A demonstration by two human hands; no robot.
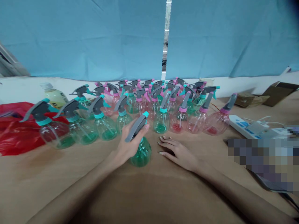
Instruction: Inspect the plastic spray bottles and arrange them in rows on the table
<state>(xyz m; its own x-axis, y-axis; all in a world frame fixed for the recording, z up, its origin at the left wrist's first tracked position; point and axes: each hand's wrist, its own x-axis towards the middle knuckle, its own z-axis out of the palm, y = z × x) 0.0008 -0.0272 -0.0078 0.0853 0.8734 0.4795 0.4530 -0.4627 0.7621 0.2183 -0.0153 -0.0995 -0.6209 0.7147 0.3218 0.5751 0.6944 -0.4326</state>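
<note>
My left hand (pixel 130 140) is wrapped around the neck of a green spray bottle (pixel 141 154) with a grey and teal trigger head. The bottle stands upright on the table, its neck mostly hidden by my fingers. To its right, my right hand (pixel 178 152) rests on the tabletop, fingers spread and holding nothing. Just beyond my hands runs a row of similar spray bottles: green ones such as this teal-collared bottle (pixel 161 121) toward the left and middle, and pink ones such as this pink-collared bottle (pixel 216 122) at the right.
More spray bottles crowd behind the front row. A red plastic bag (pixel 21 133) and a large white-capped bottle (pixel 54 96) are at the left. On the right lie a power strip (pixel 243 126), cardboard boxes (pixel 280 95) and a blurred-out flat object. A blue curtain (pixel 93 37) hangs behind.
</note>
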